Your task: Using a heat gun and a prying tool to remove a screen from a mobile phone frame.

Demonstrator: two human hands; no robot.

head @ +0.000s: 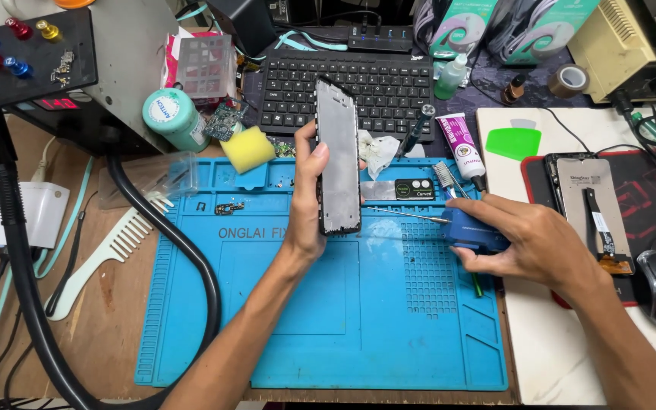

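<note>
Head view: the left hand (307, 220) grips a phone frame (338, 156) upright above the blue mat (282, 304). The right hand (529, 239), well apart, closes on a blue tool (471, 230) at the mat's right edge.

Wooden workbench (108, 334), brown, worn, evenly lit from above. Blue silicone repair mat (328, 334) at centre near. White board (540, 342) at right near. Black keyboard (347, 87) at far centre. Grey equipment housing (127, 61) at far left, thick black hose (184, 250) curving down. Beige unit (620, 38) at far right. Walls, floor, windows out of view.
</note>
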